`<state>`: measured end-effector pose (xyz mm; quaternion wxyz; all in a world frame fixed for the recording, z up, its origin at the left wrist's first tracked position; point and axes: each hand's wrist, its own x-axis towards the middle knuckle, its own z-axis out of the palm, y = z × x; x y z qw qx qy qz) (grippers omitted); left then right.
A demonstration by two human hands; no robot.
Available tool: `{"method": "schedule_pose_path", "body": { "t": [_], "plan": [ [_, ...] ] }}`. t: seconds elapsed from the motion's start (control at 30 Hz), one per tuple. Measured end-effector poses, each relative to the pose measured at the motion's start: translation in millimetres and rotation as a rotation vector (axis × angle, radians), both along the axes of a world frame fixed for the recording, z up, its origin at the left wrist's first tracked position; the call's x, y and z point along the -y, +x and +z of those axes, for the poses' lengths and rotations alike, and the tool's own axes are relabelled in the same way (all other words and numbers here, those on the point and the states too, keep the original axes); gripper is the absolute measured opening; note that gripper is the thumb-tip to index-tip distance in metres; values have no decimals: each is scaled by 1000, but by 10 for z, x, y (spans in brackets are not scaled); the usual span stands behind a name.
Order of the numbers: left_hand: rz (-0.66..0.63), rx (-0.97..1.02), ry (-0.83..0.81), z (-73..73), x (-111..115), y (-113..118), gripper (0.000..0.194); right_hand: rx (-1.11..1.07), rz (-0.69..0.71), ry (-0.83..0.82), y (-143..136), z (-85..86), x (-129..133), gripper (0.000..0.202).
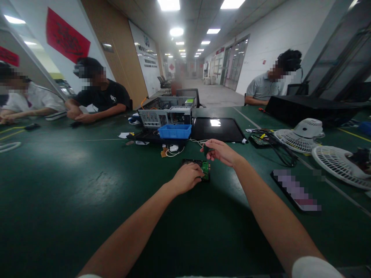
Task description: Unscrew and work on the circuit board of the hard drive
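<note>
A hard drive (206, 170) lies flat on the green table in front of me, its green circuit board facing up. My left hand (189, 175) covers much of it, fingers curved over the board and gripping the drive in place. Just above and to the right of the drive, my right hand (218, 150) is raised with bent fingers around a small dark object (206, 150). Its kind is too small and too covered to make out.
Beyond my hands stand a blue bin (175, 131), an open computer case (165, 112) and a black flat panel (218, 129). To the right lie a phone (295, 191), cables, another circuit board (259, 141) and white fan parts (301, 135). Other people sit around the table.
</note>
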<state>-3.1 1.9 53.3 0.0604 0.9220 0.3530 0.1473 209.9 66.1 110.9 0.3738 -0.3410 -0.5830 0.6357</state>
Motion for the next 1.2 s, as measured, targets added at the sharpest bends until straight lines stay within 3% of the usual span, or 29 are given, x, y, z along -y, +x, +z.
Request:
{"method": "schedule_pose_path", "body": {
  "t": [0.27,0.43,0.87,1.2],
  "plan": [
    [3,-6,8,-10,-3,-4,22,83,-156,129,42,1,-78,25],
    [9,-9,1,3,5,-3,22,77,-205,118,44,-36,-112,21],
    [10,6,-8,8,10,4,22,109,-9,54,-4,60,15,24],
    [0,-7,-9,41,14,3,22,-2,54,-29,-31,45,60,26]
  ]
}}
